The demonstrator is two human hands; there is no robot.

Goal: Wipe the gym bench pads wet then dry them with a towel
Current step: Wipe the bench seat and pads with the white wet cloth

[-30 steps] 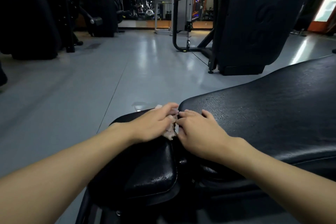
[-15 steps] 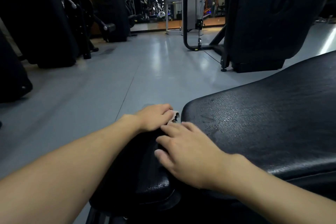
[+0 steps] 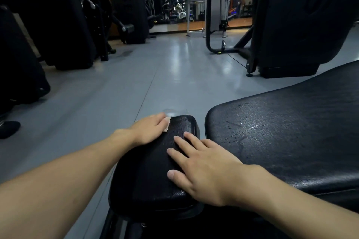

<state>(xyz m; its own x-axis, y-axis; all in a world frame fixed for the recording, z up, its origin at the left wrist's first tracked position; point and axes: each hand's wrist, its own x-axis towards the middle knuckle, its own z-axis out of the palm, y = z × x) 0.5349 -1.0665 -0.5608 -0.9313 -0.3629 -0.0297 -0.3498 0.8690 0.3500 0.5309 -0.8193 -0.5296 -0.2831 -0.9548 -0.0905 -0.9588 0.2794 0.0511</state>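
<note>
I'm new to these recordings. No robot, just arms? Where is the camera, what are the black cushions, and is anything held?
No machine here: a person works with bare hands. One wide-angle camera worn on the head looks forward and down, so both forearms reach in from below. The small black textured seat pad and the large black textured back pad beside it belong to a gym bench on a grey floor. The left hand covers a small pale cloth at the seat pad's far left edge; whether its fingers pinch it is hidden. The right hand rests flat on the seat pad, fingers spread, holding nothing.
</note>
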